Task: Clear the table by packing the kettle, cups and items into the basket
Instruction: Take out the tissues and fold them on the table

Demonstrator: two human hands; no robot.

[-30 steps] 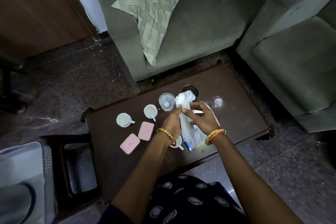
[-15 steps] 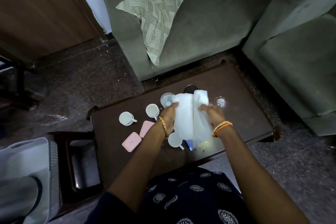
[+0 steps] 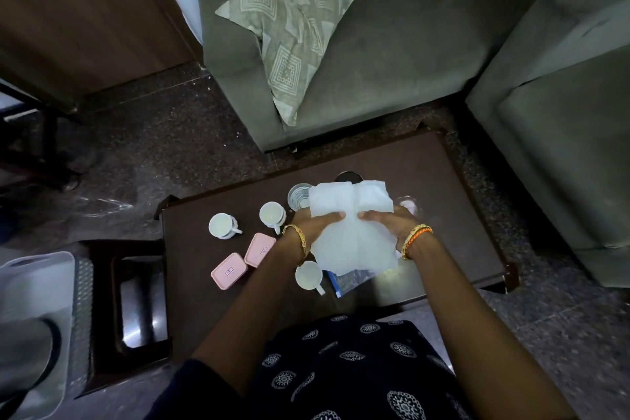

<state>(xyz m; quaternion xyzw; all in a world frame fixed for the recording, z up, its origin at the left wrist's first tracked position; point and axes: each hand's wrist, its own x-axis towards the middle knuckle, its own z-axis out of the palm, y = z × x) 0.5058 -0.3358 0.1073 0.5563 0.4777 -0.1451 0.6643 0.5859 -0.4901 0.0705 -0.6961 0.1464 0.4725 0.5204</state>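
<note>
Hands work together over the middle of the dark counter point(image 3: 443, 181); the left hand point(image 3: 317, 222) and the right hand point(image 3: 388, 220) each pinch one side of a white tissue sheet point(image 3: 351, 232), thumbs on top and pointing toward each other, so the sheet hangs spread flat between them, probably to fold it before packing. Its long axis runs away from the person, the far edge toward the sofa point(image 3: 392, 44). Under the sheet a blue-edged packet point(image 3: 335, 283) lies on the counter, partly hidden. Three white cups wait: the left cup point(image 3: 221, 225), the middle cup point(image 3: 272, 215) and the near cup point(image 3: 308, 275), handle toward the person. Two pink boxes point(image 3: 243, 259) lie side by side, long sides slanted; a glass point(image 3: 298, 196) stands behind the sheet. The basket point(image 3: 37, 317) stands well apart at the lower left; I cannot clearly see the kettle.
</note>
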